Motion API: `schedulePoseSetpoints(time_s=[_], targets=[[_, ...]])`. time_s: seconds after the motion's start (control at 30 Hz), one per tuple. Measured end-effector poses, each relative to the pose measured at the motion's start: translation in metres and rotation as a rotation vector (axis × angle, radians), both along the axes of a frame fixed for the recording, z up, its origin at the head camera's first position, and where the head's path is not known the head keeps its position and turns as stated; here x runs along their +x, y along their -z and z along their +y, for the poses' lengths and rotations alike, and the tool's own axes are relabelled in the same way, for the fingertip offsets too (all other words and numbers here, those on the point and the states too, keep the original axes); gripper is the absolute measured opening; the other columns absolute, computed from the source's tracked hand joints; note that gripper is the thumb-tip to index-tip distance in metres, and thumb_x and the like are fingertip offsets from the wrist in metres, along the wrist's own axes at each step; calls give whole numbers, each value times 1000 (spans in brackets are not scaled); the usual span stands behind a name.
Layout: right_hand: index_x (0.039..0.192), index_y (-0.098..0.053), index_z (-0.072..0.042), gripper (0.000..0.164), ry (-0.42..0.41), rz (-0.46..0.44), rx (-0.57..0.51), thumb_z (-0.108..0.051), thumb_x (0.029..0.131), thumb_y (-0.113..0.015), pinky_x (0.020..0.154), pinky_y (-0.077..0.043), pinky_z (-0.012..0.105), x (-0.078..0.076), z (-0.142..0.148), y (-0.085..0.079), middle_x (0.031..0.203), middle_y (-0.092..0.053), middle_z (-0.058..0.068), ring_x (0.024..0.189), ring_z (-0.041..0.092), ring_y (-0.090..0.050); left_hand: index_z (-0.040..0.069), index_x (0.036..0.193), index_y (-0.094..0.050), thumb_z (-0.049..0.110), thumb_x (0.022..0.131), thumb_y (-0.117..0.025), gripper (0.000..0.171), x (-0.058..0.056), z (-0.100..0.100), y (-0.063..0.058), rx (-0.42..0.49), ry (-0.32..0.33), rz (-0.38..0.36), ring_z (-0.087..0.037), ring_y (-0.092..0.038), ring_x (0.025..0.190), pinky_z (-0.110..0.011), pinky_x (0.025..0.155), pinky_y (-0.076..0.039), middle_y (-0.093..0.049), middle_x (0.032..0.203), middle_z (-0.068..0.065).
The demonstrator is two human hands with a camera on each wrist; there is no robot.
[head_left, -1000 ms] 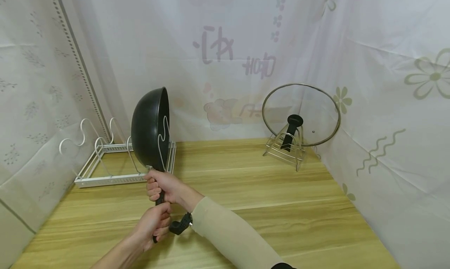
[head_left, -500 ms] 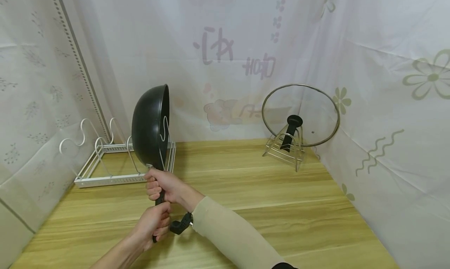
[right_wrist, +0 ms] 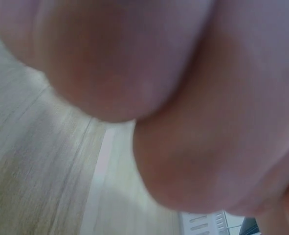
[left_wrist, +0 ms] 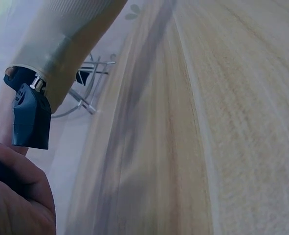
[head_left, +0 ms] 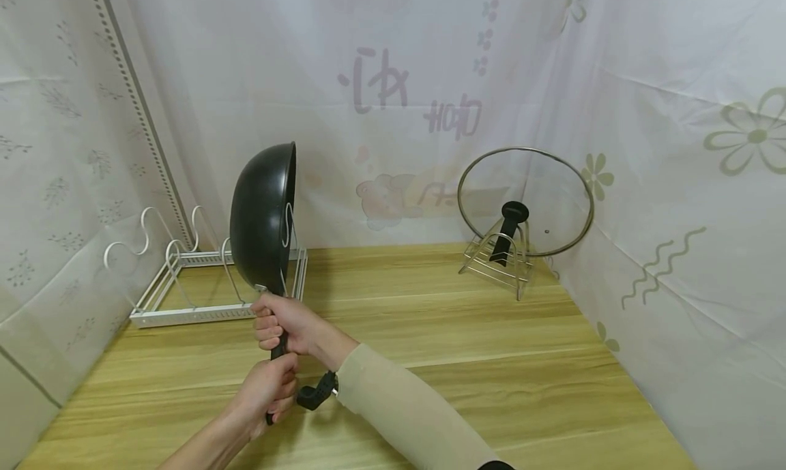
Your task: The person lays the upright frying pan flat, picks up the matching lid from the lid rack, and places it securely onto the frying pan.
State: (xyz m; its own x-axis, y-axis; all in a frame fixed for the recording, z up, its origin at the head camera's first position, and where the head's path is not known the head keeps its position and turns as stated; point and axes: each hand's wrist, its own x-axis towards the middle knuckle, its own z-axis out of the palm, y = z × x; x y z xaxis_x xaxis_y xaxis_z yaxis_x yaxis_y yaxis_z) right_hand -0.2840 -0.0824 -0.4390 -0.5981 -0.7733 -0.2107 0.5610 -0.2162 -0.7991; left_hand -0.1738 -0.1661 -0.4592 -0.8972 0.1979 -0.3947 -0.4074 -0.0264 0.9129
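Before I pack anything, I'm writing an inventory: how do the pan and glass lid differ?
The pan is opaque black; the glass lid is see-through. The pan has a long handle, the lid a round knob. The left hand and right hand grip the pan by its handle; the lid rests on the wire stand, touched by neither. Both are tipped up rather than lying flat.

Can't see most of the handle [head_left: 279,347] inside the left hand [head_left: 270,389] and right hand [head_left: 293,324], nor some of the rack [head_left: 190,315] behind the pan [head_left: 259,217] near the back left corner of the tabletop [head_left: 467,361], nor its near edge, cut off. Can't see the blurry fingers [right_wrist: 105,63] well up close.
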Motion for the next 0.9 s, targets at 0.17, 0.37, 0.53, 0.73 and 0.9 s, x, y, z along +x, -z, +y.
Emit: schedulePoseSetpoints(time_s=[0.17,0.37,0.53,0.73,0.9], targets=[[65,-31,-24,45,-9,3,-12,-16,108,-43,42,-24,15,1,1,-3,53,-25,-13,42,1,-23,23,57,-29,13,100,-48,48,1,1,-2,-2,-13,8,-2,-26,39,-20,38,-30,-28,47,14],[65,-30,-24,45,-13,21,-14,-18,106,-46,42,-23,15,3,1,-7,53,-24,-13,43,1,-22,23,57,-30,14,101,-49,49,3,1,-5,-13,-25,18,-2,-26,39,-20,39,-31,-28,48,13],[64,-31,-24,46,-17,17,-16,-18,107,-45,42,-23,16,4,1,-10,52,-24,-13,42,1,-22,23,57,-30,14,102,-49,49,4,1,-7,-35,-24,35,-3,-26,39,-20,39,-32,-29,48,13],[65,-32,-24,45,-31,36,-29,-19,108,-46,42,-25,15,6,3,-17,52,-26,-14,42,1,-25,23,55,-30,14,101,-50,51,5,0,-11,-53,-12,61,-3,-27,39,-20,39,-32,-29,47,13],[66,-33,-24,45,-60,66,-36,-20,110,-44,42,-28,15,7,4,-22,52,-29,-14,41,0,-29,22,53,-31,14,101,-51,53,5,-1,-14,-79,-5,82,-5,-28,38,-21,39,-32,-30,46,12]])
